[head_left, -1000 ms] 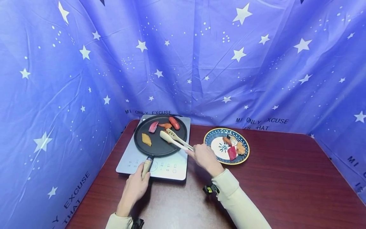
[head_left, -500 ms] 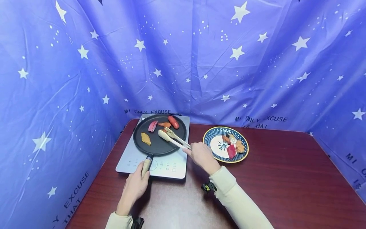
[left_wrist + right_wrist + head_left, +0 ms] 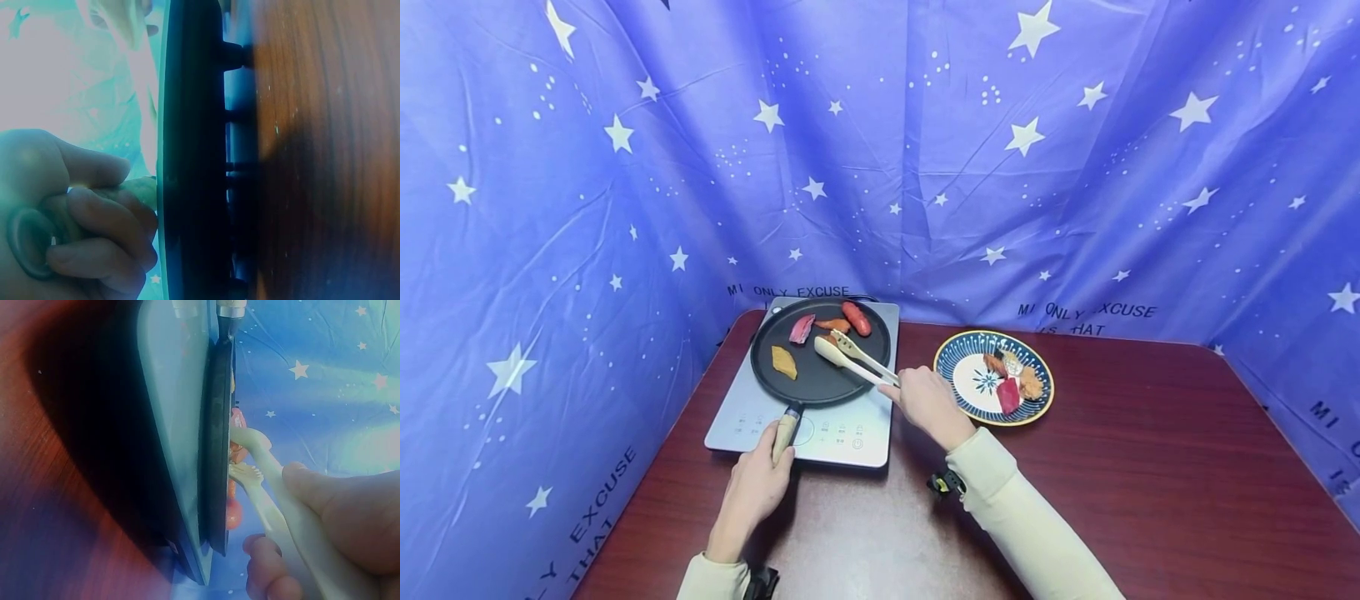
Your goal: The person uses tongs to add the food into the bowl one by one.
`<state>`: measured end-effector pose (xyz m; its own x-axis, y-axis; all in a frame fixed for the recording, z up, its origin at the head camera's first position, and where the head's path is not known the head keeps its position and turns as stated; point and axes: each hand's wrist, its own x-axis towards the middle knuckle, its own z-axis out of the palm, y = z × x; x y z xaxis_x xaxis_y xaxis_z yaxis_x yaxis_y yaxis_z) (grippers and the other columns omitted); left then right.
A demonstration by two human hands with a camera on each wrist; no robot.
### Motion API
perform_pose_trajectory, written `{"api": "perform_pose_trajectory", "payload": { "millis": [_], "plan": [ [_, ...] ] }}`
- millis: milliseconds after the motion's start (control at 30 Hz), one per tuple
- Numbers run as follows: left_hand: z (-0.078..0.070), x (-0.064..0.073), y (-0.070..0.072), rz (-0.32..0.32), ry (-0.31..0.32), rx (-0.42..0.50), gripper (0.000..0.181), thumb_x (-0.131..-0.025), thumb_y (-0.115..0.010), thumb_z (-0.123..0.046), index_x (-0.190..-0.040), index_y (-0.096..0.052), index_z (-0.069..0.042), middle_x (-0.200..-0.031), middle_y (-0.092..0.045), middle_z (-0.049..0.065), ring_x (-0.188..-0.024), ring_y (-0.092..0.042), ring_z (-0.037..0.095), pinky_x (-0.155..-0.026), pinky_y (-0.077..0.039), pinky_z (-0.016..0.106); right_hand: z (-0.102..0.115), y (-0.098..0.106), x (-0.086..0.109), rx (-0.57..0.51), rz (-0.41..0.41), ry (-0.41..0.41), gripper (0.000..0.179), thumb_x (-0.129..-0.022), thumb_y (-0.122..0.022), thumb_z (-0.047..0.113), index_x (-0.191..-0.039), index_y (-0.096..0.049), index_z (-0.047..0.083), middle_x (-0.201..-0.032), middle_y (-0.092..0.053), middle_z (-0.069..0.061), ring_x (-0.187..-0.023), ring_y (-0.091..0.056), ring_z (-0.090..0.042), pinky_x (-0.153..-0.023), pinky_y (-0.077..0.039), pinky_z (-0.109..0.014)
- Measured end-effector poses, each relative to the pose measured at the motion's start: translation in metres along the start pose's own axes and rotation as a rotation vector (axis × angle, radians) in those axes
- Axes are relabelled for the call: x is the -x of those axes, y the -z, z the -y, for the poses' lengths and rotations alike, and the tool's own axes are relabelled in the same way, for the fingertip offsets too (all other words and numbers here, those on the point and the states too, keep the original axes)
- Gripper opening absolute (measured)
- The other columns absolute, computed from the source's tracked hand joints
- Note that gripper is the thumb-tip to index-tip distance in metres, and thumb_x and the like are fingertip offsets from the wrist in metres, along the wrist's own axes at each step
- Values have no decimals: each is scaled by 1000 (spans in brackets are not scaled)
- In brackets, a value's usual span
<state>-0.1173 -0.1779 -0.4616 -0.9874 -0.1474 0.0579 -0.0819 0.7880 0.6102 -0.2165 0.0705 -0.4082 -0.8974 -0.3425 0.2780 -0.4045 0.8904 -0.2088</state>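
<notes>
My left hand grips the pan handle while my right hand holds tongs at an orange piece, apparently to grasp it; a gentle squeeze seems next.

Behind the reddish-brown table — and along both its sides — hangs a blue curtain with white stars, black lettering.

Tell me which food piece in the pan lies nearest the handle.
The yellow piece, at the left front of the frying pan; the pink piece, orange pieces and red sausage all lie farther from the handle.
</notes>
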Motion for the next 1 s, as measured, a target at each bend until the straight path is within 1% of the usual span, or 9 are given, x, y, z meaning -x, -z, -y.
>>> {"api": "perform_pose_trajectory", "payload": {
  "millis": [133, 267, 600, 767, 1000],
  "plan": [
    [0, 0, 0, 5, 2, -4, 53, -92, -54, -25, -140, -42, -8, -79, -60, 16, -63, -55, 26, -57, -43, 45, 1, 0, -2, -6, 25, -18, 44, -89, -62, 43, -62, -54, 9, -51, -45, -5, -41, -45, -23, -39, -36, -37],
    [0, 1, 0, 11, 5, -1, 52, -92, -54, -25, -140, -42, -9, -76, -59, 14, -62, -53, 24, -56, -43, 44, 1, 0, -3, -3, 34, -17, 45, -90, -61, 43, -61, -54, 9, -51, -45, -4, -42, -45, -22, -40, -37, -37],
    [0, 0, -1, 2, -10, -6, 51, -92, -55, -25, -139, -43, -9, -76, -60, 15, -61, -54, 25, -56, -43, 44, 2, -3, -8, -3, 22, -11, 47, -91, -59, 43, -59, -51, 10, -52, -46, -6, -41, -45, -23, -41, -38, -39],
    [0, 0, -1, 7, -5, -9, 51, -92, -55, -25, -139, -43, -9, -76, -59, 14, -62, -54, 25, -56, -43, 44, 3, -4, -12, -2, 39, -25, 47, -91, -58, 44, -60, -53, 10, -53, -47, -6, -43, -46, -24, -41, -38, -40],
    [1, 0, 0, 7, 0, 0, 52, -92, -54, -25, -140, -42, -7, -82, -62, 17, -64, -55, 26, -58, -44, 46, 6, -4, -20, -4, 71, -59, 48, -91, -57, 47, -59, -53, 11, -54, -48, -6, -44, -48, -23, -39, -36, -38]
  ]
}}
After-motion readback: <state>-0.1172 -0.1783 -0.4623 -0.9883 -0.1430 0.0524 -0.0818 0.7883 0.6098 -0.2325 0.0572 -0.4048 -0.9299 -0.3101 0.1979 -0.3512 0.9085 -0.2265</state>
